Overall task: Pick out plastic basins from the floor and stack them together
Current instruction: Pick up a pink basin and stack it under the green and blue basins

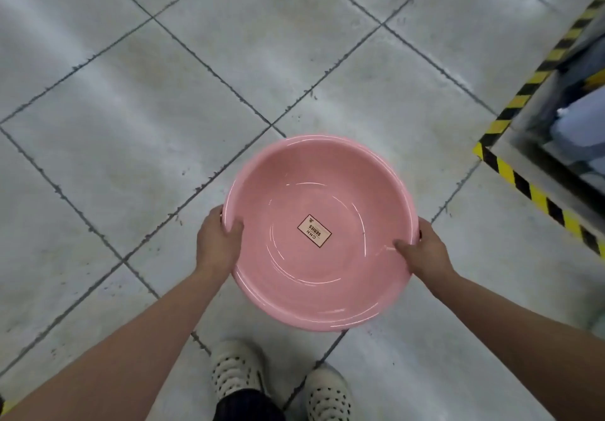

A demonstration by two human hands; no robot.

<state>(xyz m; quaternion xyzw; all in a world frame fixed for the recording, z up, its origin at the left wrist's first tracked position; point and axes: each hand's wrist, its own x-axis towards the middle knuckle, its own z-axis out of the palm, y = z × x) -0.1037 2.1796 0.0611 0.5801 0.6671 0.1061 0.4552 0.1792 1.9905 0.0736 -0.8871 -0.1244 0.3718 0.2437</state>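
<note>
Head view: left hand (pixel 217 240) grips the pink basin (pixel 314 171) rim at 9 o'clock; right hand (pixel 425 250) grips it at 3 o'clock, thumbs inside. Basin is held upright over the tiled floor (pixel 147 119). Interior: glossy, round, one rectangular label (pixel 314 231) on the base.

- A pink plastic basin (pixel 314 171) is held mouth-up over the grey tiled floor (pixel 157 93).
- The left hand (pixel 217 240) grips its left rim, thumb lying inside the bowl.
- The right hand (pixel 424 250) grips the opposite rim the same way.
- A rectangular label (pixel 314 231) (it reads "CHN SERIES") sits on the basin's bottom.
- White perforated shoes (pixel 237 374) show below the basin.
- Yellow-and-black hazard tape (pixel 530 188) runs along the floor at right.
</note>
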